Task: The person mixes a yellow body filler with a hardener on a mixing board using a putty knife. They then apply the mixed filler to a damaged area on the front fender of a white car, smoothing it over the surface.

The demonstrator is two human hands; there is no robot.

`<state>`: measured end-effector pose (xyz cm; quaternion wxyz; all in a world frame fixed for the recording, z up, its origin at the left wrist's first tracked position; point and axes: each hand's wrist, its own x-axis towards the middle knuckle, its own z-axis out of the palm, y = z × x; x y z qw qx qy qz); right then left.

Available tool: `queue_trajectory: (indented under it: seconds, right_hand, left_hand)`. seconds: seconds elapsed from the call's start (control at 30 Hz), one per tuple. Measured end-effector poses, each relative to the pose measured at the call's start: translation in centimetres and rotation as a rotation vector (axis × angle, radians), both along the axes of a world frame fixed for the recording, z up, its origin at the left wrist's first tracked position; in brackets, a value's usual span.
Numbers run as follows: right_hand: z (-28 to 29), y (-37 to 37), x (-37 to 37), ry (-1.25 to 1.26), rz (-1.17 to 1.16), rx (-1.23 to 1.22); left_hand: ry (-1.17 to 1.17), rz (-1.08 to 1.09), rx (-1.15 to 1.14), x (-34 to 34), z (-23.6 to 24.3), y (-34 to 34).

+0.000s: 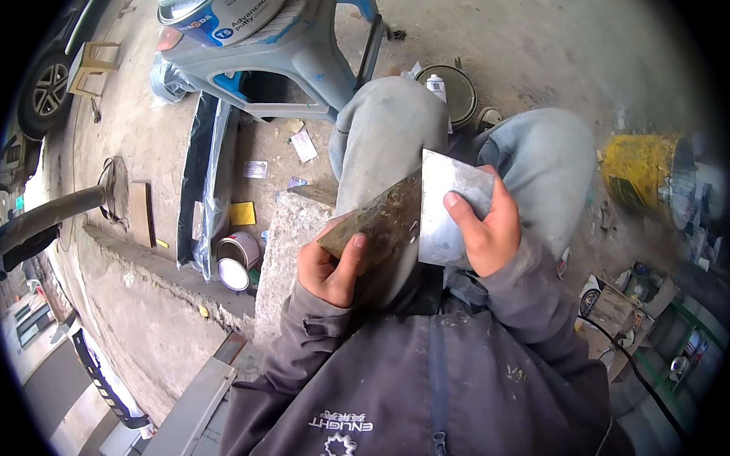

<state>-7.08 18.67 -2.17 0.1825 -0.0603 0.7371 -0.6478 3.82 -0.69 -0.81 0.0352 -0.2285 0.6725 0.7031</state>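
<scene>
Left hand point(328, 270) grips crusted sheet point(385, 227) — right hand point(492, 232), metal plate point(436, 218).

We count one grey-blue plastic stool point(292, 62); on it, one round blue-and-white tub point(238, 15); right of it, one yellow cylindrical bucket point(635, 171); nearer us, two bare hands point(330, 272), one grimy brown plate point(381, 219), one silvery flat plate point(444, 178); left, one black-tyred spoked wheel point(48, 89).
</scene>
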Motion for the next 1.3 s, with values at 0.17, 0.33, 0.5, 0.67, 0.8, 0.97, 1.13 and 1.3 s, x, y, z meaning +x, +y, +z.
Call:
queue_trajectory:
  seconds: [0.17, 0.33, 0.5, 0.67, 0.8, 0.97, 1.13, 1.3]
  right_hand:
    - [-0.4, 0.0, -0.8, -0.001, -0.031, -0.061]
    - [0.2, -1.5, -1.0, -0.021, -0.043, -0.086]
    - [0.8, -3.1, -1.4, 0.029, -0.044, -0.015]
    - [0.8, -3.7, -1.9, 0.063, -0.027, 0.076]
    - [0.8, -4.3, -2.6, 0.175, -0.004, 0.121]
    - [1.0, -3.9, -2.5, 0.034, 0.031, 0.036]
    - [1.7, -2.2, -1.5, -0.079, 0.021, -0.015]
    - [1.7, -4.1, -3.2, 0.056, 0.078, 0.049]
  left_hand:
    - [0.004, 0.05, -0.057, 1.1, -0.6, 0.1]
    - [0.047, 0.192, -0.068, 3.2, -1.5, 0.5]
    - [0.042, 0.249, -0.156, 3.4, -1.8, 2.2]
    - [0.033, 0.241, -0.146, 3.3, -2.0, 2.5]
    - [0.075, 0.237, -0.152, 3.0, -2.5, 2.5]
    - [0.019, 0.266, 0.01, 3.3, -2.7, 1.9]
    - [0.069, 0.266, -0.016, 3.4, -2.5, 1.4]
    - [0.067, 0.277, -0.082, 2.9, -2.2, 1.4]
